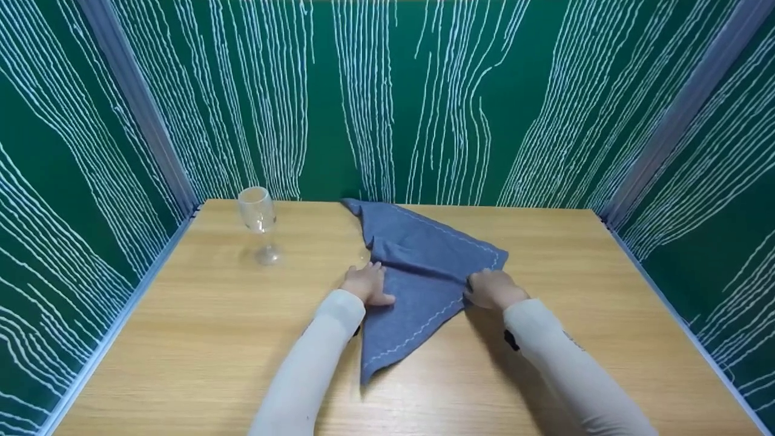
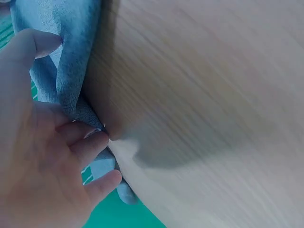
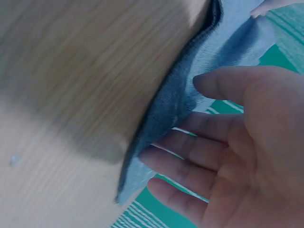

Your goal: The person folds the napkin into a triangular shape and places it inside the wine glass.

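A blue-grey cloth (image 1: 424, 272) with pale wavy stitching near its edges lies rumpled on the table, a raised crease crossing its middle. At its left edge my left hand (image 1: 366, 284) rests with the thumb spread from the fingers. The left wrist view shows that thumb (image 2: 45, 43) against a fold of the cloth (image 2: 78, 52). My right hand (image 1: 493, 289) touches the cloth's right edge, near one end of the crease. In the right wrist view its fingers (image 3: 178, 166) reach loosely extended to the cloth's dark edge, thumb apart from them.
A clear stemmed glass (image 1: 257, 212) stands upright at the back left of the wooden table (image 1: 212, 339). Green panels (image 1: 418, 121) with white wavy lines rise behind and on both sides, joined by grey posts (image 1: 139, 91).
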Demonstrator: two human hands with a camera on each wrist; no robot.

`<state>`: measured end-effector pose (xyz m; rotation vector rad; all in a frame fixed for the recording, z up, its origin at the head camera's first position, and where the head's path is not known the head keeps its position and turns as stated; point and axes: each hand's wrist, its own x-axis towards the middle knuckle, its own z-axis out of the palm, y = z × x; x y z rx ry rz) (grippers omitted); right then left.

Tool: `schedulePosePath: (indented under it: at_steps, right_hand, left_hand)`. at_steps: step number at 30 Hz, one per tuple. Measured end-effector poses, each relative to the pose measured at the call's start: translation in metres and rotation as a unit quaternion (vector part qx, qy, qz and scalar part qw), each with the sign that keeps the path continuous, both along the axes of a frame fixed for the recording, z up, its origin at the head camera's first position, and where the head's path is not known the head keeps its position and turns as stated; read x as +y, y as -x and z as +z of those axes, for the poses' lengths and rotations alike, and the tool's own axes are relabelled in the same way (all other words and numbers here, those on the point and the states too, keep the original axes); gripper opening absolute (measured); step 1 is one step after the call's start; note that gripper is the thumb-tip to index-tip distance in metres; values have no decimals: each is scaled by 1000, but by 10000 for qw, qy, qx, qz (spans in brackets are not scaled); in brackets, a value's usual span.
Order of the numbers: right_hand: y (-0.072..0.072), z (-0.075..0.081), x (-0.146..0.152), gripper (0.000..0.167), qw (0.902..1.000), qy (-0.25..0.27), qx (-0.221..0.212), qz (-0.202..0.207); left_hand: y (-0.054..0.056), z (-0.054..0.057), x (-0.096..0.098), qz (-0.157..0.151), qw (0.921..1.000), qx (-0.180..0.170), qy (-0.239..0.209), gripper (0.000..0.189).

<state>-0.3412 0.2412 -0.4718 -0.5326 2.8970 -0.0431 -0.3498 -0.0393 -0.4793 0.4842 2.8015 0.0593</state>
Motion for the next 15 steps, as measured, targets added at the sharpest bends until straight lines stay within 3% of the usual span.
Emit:
schedulePosePath:
  at_steps: [7,12,15]
  right_hand:
    - [-4,0,3,27,9996,211,180,104]
    - [9,-3,16,22,9968,771,206,-84]
    - [21,-8,25,30,9938,1066,305,-64]
  left_hand:
    - [1,-2,-2,-44,9999,81,44,81]
    - [-1,-2,-1,-39,10000,43,-54,82]
    - [-3,-1,-2,-4,9998,53,-196,82]
